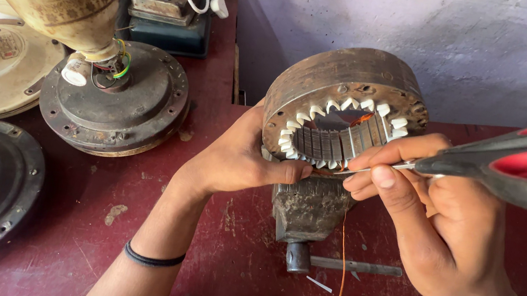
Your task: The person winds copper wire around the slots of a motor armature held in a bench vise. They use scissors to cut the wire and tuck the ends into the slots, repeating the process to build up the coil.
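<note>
Two hands on this one. The right hand [436,226] is closed around a pair of red-and-black scissors [519,162], thumb and fingers pinching low near the blades, with the tips poking at the lower inner edge of the rusty stator ring [344,94]. The left hand [241,158] wraps the ring's lower left side, thumb pressed along the bottom rim right by the scissor tips, so it's clamped on the ring and steadying it.

The ring stands on edge just above both hands, and seems to be gripped in the small bench vise [310,210] under them. White slot insulators [325,108] line its inner teeth, and a thin copper wire [338,277] hangs down from near the scissor tips, between the wrists.

My take on doing this bit well: keep the tips shallow so they don't nick the white liners, and keep that left thumb out of the blade path.

Further left of the left hand sit a grimy fan motor housing [114,101] and a cream downrod canopy [66,0], all on a red table [128,218].
</note>
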